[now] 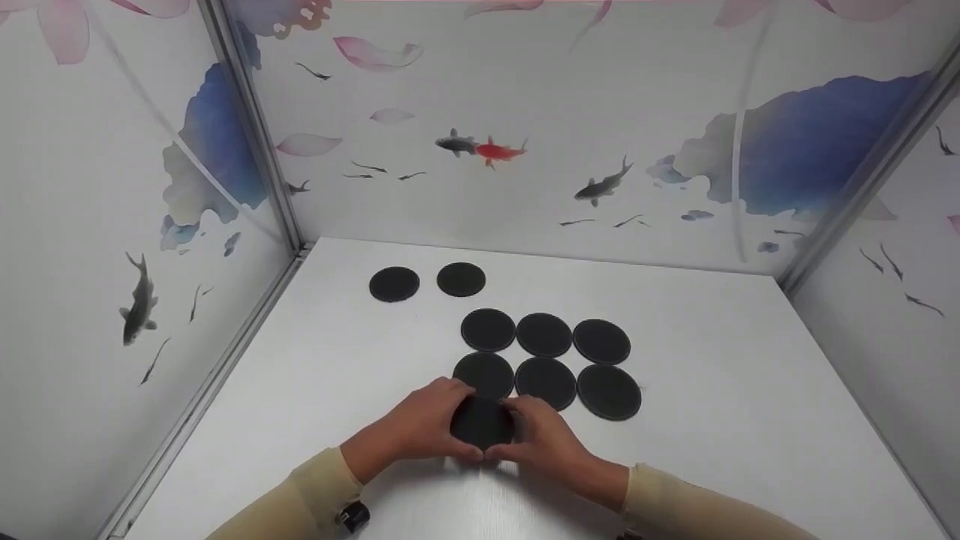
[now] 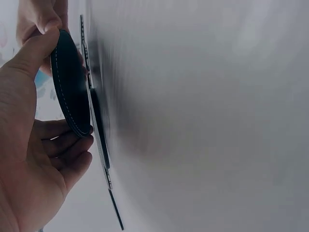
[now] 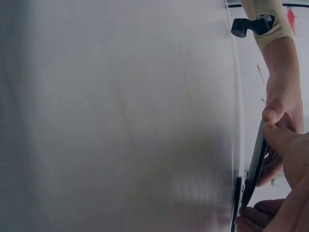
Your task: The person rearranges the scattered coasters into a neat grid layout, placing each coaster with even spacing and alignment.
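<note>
A round black coaster with a pale stitched edge is held by both hands just above the table. My left hand grips its left side, thumb at the near edge and fingers at the far edge. On the opposite side, my right hand grips it the same way, and the two thumb tips nearly meet. Just beyond it, flat on the table, lie two touching rows of three black coasters; the nearest-left coaster is partly hidden by the held one.
Two more black coasters, one at the far left and another beside it, lie apart from the rows. The white table is bounded at the back and sides by printed panels with fish and petals, joined by metal corner posts.
</note>
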{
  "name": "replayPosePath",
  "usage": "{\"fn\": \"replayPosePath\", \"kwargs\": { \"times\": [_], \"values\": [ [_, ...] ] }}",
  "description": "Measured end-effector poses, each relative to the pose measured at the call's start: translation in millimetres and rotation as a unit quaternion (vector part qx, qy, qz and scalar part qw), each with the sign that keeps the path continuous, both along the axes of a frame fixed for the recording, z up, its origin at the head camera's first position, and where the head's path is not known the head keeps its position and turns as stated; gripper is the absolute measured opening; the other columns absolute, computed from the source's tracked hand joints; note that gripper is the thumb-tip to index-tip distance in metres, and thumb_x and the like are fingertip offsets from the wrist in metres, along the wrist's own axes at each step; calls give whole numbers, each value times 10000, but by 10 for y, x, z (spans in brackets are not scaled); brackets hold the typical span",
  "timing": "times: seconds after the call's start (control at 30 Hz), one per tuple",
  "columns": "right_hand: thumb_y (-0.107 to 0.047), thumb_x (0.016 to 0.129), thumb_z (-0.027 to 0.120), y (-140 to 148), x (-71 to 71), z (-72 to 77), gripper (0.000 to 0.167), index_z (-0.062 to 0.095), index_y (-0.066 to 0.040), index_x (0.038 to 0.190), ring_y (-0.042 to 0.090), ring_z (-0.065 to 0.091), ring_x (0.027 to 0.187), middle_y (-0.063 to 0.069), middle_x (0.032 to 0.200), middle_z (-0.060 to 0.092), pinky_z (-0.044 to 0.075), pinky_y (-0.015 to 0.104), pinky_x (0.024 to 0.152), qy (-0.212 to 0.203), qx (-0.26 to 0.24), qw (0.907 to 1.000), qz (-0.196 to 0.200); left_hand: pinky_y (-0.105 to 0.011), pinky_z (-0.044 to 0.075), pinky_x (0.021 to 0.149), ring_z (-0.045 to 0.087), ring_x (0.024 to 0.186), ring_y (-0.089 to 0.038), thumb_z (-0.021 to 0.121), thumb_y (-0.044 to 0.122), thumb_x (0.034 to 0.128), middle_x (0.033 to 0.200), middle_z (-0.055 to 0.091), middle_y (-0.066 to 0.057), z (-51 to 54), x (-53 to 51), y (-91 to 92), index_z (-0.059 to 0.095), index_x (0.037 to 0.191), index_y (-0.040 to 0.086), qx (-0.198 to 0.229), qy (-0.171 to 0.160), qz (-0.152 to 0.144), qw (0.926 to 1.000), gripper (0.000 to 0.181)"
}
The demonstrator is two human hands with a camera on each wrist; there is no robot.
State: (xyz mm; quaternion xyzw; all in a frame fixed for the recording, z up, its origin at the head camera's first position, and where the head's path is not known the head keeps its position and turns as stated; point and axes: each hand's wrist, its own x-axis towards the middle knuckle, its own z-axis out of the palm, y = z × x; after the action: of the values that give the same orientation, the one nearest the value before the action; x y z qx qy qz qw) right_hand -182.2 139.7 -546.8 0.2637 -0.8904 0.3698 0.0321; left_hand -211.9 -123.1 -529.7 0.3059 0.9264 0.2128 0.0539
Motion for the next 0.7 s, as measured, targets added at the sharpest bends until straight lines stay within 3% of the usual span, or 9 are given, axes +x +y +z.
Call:
{"fn": "replayPosePath", "kwargs": {
  "times": [0.37,0.7],
  "values": [
    [-379,802,1007,-19,42,-6,693,733,0,1313,276,691,1136,96,1235,762,558,481,1007,74,51,9998,157,-418,557,1033,580,1215,-161,875,762,795,1411,639,-38,-17,41,-14,604,1527,69,-95,-149,13,9998,1044],
    [-401,787,1011,-45,18,-12,686,735,-52,1310,219,675,1137,57,1228,759,559,461,996,266,614,9975,216,-377,567,912,552,1064,-130,913,723,782,1236,651,16,48,91,41,659,1432,82,-469,42,-75,9989,948]
  ]
}}
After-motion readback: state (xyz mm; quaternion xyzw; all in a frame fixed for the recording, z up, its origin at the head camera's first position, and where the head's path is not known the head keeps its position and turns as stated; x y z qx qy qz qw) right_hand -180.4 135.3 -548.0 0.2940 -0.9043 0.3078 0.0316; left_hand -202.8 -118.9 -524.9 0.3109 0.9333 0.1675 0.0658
